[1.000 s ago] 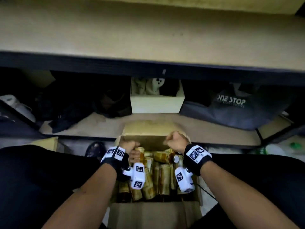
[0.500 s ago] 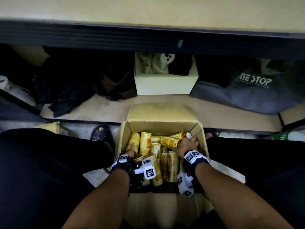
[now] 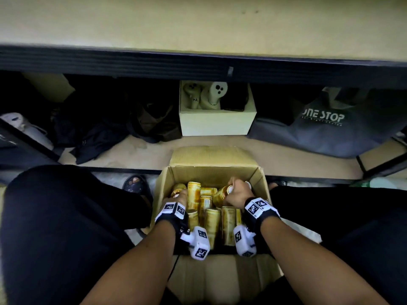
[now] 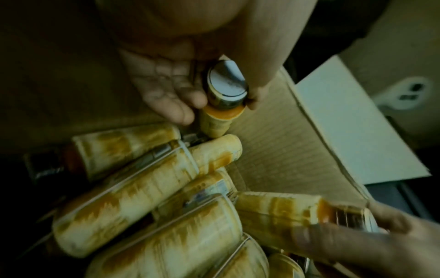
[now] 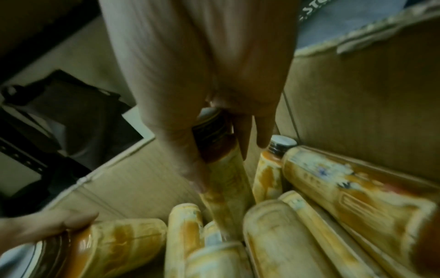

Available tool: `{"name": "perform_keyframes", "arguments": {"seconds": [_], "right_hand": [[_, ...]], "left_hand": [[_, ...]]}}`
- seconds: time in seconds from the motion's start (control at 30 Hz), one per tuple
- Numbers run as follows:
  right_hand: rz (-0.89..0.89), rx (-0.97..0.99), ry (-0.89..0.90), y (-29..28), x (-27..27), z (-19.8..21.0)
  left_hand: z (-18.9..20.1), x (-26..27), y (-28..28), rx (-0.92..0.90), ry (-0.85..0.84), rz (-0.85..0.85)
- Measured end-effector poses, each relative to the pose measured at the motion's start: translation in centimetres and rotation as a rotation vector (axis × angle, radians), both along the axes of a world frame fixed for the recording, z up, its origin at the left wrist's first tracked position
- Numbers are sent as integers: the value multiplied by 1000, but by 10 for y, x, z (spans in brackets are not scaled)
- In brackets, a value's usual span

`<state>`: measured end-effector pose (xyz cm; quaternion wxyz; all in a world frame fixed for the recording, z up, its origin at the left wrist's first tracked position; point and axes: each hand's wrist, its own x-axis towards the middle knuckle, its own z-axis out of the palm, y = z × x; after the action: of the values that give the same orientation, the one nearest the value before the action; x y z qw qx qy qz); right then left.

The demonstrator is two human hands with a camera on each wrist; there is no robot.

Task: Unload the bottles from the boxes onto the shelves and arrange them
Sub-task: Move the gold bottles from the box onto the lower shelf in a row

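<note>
An open cardboard box point(image 3: 211, 173) sits on the floor between my knees, full of yellow-labelled bottles point(image 3: 211, 223) lying jumbled. My left hand point(image 3: 179, 194) is inside at the box's left, and it pinches the neck of a silver-capped bottle point(image 4: 225, 84) between fingers and thumb point(image 4: 219, 109). At the box's right, my right hand point(image 3: 236, 191) grips the neck of another bottle point(image 3: 221, 194) that is tipped cap-up. In the right wrist view its fingers point(image 5: 228, 163) wrap that dark neck point(image 5: 212, 135). The bottoms of both bottles are hidden among the others.
A low shelf board point(image 3: 154, 155) runs just beyond the box, and it carries a white box point(image 3: 217, 122) with ghost figures, a grey "ONE STOP" bag point(image 3: 319, 128) and dark clothes point(image 3: 99, 128). A broad upper shelf point(image 3: 198, 23) spans the top. My black-clad legs flank the box.
Both hands dropped from the box's far edge down among the bottles. Each now grips a bottle neck, and the right one's bottle has tipped up from lying flat.
</note>
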<state>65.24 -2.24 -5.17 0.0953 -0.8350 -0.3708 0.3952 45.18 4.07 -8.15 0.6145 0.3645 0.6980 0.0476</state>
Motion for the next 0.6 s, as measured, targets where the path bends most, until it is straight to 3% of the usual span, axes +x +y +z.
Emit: {"name": "perform_keyframes", "arguments": {"seconds": [0.13, 0.23, 0.3, 0.47, 0.53, 0.6], "right_hand": [[22, 141, 96, 5, 1, 27], [111, 247, 178, 9, 3, 53], [151, 304, 176, 10, 5, 73], [52, 542, 190, 7, 13, 124], [-9, 667, 218, 4, 15, 152], [-17, 793, 278, -1, 15, 183]], "left_hand": [[70, 7, 3, 294, 289, -309], [122, 27, 7, 548, 597, -777], [147, 41, 9, 660, 682, -953], [200, 52, 6, 926, 732, -940], [221, 47, 10, 1037, 650, -857], [245, 40, 18, 1133, 453, -723]]}}
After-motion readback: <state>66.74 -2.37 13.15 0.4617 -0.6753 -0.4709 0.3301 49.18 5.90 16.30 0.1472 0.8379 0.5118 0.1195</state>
